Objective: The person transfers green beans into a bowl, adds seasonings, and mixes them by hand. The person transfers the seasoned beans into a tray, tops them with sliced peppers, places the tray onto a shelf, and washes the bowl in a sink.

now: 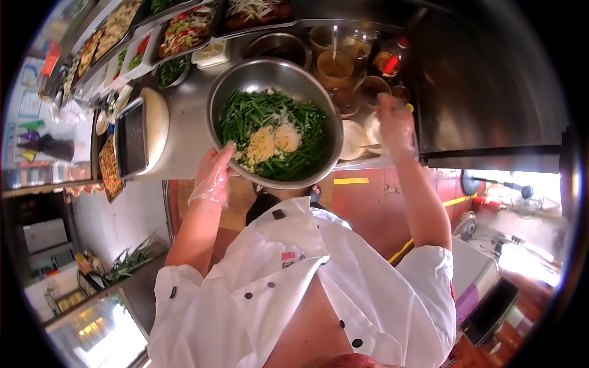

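Note:
A large steel bowl (215, 98) holds cut green stalks (307, 126) topped with chopped garlic (270, 144) and some white granules. My left hand (213, 175), in a clear plastic glove, grips the bowl's rim at its lower left. On the right, my right hand (394, 126), also gloved, is raised over the seasoning containers, beside a pale container (352, 140). It is blurred, and whether its fingers hold anything cannot be made out. A spoon handle lies just left of its wrist.
Trays of sliced food (187, 30) line the back left. A black rectangular tray (132, 138) rests at the left of the steel counter (184, 113). Beyond the bowl stand a jar of brown sauce (335, 67) and a red-capped bottle (389, 58). A dark metal panel rises at right.

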A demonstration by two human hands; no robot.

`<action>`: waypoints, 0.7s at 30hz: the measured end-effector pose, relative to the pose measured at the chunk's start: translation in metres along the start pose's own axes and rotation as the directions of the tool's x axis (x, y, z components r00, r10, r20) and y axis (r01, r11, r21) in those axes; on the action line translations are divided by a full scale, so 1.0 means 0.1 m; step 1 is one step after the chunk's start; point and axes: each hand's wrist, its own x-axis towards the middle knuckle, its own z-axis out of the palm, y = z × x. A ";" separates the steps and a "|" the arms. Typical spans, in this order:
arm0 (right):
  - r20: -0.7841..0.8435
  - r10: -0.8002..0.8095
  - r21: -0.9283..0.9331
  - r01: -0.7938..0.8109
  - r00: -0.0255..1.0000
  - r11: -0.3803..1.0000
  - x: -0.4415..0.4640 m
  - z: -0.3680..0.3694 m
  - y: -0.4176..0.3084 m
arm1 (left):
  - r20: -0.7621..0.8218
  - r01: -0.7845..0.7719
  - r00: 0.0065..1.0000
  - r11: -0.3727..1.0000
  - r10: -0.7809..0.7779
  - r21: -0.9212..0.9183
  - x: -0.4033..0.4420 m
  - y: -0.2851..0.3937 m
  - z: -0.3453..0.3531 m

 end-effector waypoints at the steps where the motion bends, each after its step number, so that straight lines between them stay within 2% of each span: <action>1: 0.032 0.007 0.065 -0.009 0.999 0.998 -0.18 0.15 -0.11 | -0.020 0.003 1.000 1.000 -0.003 -0.010 -0.03 0.01 0.02; 2: 0.051 -0.056 0.319 0.037 0.997 0.947 -0.45 0.30 -0.23 | 0.005 -0.015 1.000 1.000 0.015 -0.012 -0.05 0.02 0.03; 3: 0.049 -0.336 0.377 0.294 0.941 0.878 -0.53 0.42 -0.08 | 0.032 -0.032 0.999 0.999 0.033 -0.013 -0.05 0.02 0.03; 4: -0.010 -0.516 0.370 0.482 0.856 0.794 -0.58 0.53 -0.03 | 0.012 -0.029 1.000 1.000 0.029 0.012 -0.03 0.01 0.02; 5: -0.028 -0.500 0.373 0.473 0.866 0.798 -0.72 0.61 -0.02 | 0.002 -0.033 0.999 0.999 0.033 0.001 0.01 -0.02 0.00; 6: -0.104 -0.594 0.389 0.582 0.798 0.714 -0.78 0.72 0.04 | 0.016 -0.028 0.999 1.000 0.028 -0.006 0.05 -0.05 -0.03; 8: -0.175 -0.673 0.400 0.676 0.719 0.619 -0.96 0.86 0.21 | 0.026 -0.020 0.999 1.000 0.020 -0.013 0.05 -0.08 -0.05; 9: -0.041 -0.410 0.583 0.355 0.911 0.731 -1.10 0.85 0.25 | 0.010 -0.027 1.000 1.000 0.027 -0.004 0.05 -0.09 -0.05; 10: 0.148 -0.120 0.691 -0.015 0.982 0.723 -1.15 0.85 0.26 | -0.002 -0.034 0.999 0.999 0.034 0.007 0.05 -0.08 -0.04; 11: 0.145 -0.125 0.691 -0.011 0.982 0.722 -1.07 0.74 0.25 | -0.001 -0.038 0.999 0.999 0.038 0.004 0.04 -0.05 -0.02; 13: -0.067 0.053 0.468 -0.016 0.996 0.883 -0.82 0.29 0.16 | -0.045 -0.029 0.999 0.999 0.030 0.021 -0.05 0.00 0.03; 15: -0.211 0.120 0.354 -0.039 0.970 0.934 -0.51 0.03 0.21 | -0.011 -0.031 0.999 0.999 0.031 0.012 -0.05 0.01 0.04; 17: -0.277 0.135 0.365 -0.026 0.951 0.931 -0.15 0.02 0.59 | 0.037 -0.029 0.999 0.999 0.028 0.015 -0.03 0.01 0.02; 18: -0.286 0.013 0.055 0.003 0.958 0.998 0.01 0.02 0.80 | 0.008 -0.025 1.000 0.999 0.025 0.046 -0.01 -0.01 0.00; 19: -0.249 -0.099 -0.260 0.032 0.964 0.965 0.18 0.04 1.02 | -0.024 -0.022 0.999 0.997 0.023 0.076 0.01 -0.01 -0.01; 20: -0.220 -0.242 -0.380 0.145 0.945 0.914 0.34 0.12 1.28 | -0.020 -0.029 0.999 0.997 0.030 0.072 0.00 0.00 0.00; 21: -0.143 -0.210 -0.561 0.096 0.967 0.822 0.45 0.20 1.35 | -0.003 -0.029 1.000 0.996 0.029 0.085 -0.03 0.02 0.04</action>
